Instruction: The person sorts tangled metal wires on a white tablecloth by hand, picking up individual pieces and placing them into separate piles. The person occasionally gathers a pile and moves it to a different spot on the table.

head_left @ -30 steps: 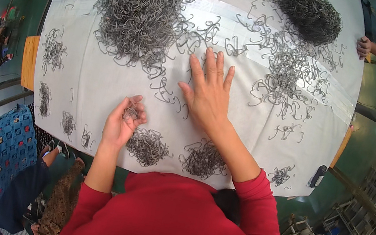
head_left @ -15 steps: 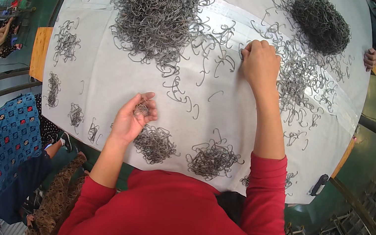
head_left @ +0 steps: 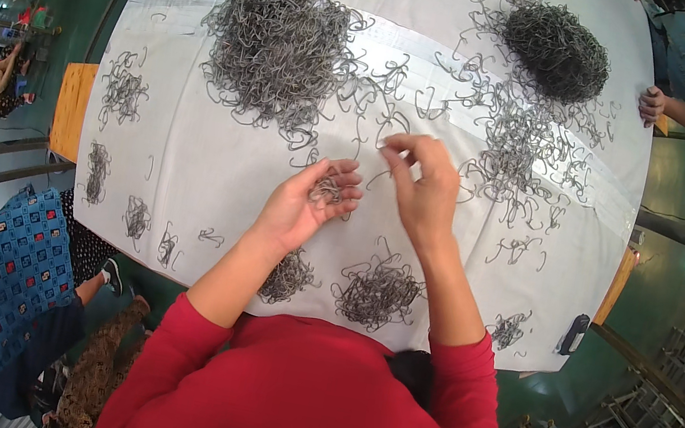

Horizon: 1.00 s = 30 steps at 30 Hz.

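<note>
Palm up above the near middle of the table, my left hand (head_left: 300,206) cups a small bunch of grey metal wire hooks (head_left: 326,192) in its curled fingers. Just to its right is my right hand (head_left: 428,194), thumb and forefinger pinched together around what looks like a single thin hook. The two hands are close but apart. Beyond the left hand rises a large heap of hooks (head_left: 276,42), with loose ones trailing off its right side. Near my body lie two smaller piles, one (head_left: 287,278) partly behind my left forearm and the other (head_left: 377,293) in plain sight.
A dense dark heap of hooks (head_left: 559,52) stands at the far right, with scattered hooks (head_left: 516,139) before it. Small clusters (head_left: 124,88) line the left edge. A black object (head_left: 574,335) lies at the right corner. Another person's hand (head_left: 652,105) rests on the right edge.
My right hand has come back from the scattered hooks, toward me and left. My left hand, still cupping its bunch, has moved right and slightly away from me. The view has shifted a little.
</note>
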Motion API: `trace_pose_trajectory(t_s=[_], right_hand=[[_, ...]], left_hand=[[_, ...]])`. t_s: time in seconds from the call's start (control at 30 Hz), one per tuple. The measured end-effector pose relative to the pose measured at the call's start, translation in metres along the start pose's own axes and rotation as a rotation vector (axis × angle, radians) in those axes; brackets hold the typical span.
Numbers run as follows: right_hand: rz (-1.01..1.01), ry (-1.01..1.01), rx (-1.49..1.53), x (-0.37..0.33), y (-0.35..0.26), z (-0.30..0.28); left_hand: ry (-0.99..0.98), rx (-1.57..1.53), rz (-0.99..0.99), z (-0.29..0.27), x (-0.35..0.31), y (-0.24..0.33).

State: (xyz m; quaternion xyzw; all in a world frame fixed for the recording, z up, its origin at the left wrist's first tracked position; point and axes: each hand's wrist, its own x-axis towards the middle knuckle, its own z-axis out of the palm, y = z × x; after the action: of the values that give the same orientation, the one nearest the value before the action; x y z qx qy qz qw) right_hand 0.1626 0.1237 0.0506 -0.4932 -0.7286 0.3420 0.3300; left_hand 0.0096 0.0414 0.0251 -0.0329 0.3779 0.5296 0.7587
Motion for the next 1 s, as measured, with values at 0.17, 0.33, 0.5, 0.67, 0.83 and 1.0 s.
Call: trace_pose_trajectory(t_s=[0.17,0.33,0.5,0.67,0.83,1.0], right_hand=[[-0.095,-0.090,-0.121,0.017,0.008,0.000],[-0.065,0.110,-0.612,0.069,0.078,-0.007],[0.145,-0.107,-0.735,0.039,0.072,0.007],[0.051,0.052,-0.610,0.015,0.058,-0.004],[0.108,0.109,-0.358,0.055,0.078,-0.040],[0.048,-0.097,-0.371,0.067,0.068,-0.035]], left_hand=[[-0.001,-0.121,-0.027,0.014,0.018,-0.002],[0.059,-0.077,0.012,0.006,0.018,0.003],[0.116,-0.106,0.101,-0.026,0.004,0.019],[0.185,-0.127,0.137,-0.046,-0.010,0.028],[0.161,-0.126,0.137,-0.043,-0.017,0.028],[0.148,-0.118,0.107,-0.042,-0.014,0.019]])
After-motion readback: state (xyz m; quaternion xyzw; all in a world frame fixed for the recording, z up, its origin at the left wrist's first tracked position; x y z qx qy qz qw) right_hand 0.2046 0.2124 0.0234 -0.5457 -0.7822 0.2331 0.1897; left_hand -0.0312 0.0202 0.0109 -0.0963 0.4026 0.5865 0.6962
